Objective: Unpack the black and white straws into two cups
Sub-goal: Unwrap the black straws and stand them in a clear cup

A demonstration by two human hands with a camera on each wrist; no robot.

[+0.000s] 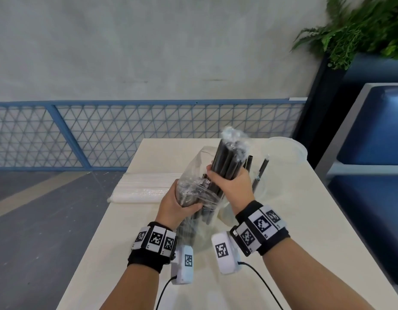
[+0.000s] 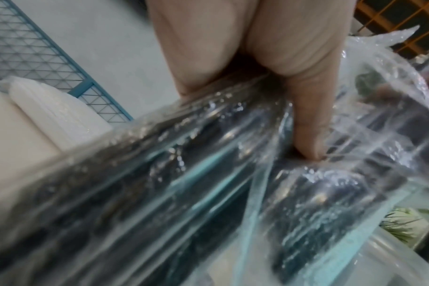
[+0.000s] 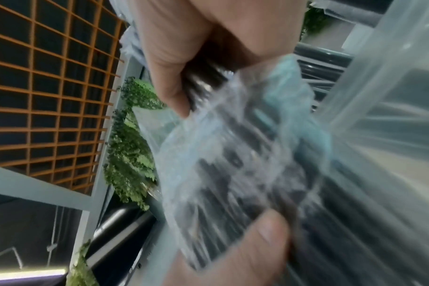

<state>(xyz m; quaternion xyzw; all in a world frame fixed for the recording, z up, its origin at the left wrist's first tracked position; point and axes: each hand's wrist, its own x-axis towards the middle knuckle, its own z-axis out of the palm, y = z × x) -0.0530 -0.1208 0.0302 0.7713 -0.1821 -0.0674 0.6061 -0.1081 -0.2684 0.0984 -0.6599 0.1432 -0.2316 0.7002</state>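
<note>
I see black straws (image 1: 227,166) bundled, long axis tilted, top end leaning away and right, lower end toward me, above table (image 1: 131,231) middle. Right hand (image 1: 231,184) fingers curled round upper bundle. Left hand (image 1: 175,204) fingers wrapped round clear bag (image 1: 193,191) on lower part (thumb presses wrap in left wrist view). White straws (image 1: 140,186) packed, lying crosswise at left table edge. Clear cup (image 1: 285,166) just right of bundle, loose black straws inside, near right edge. Bare tabletop toward me.
</note>
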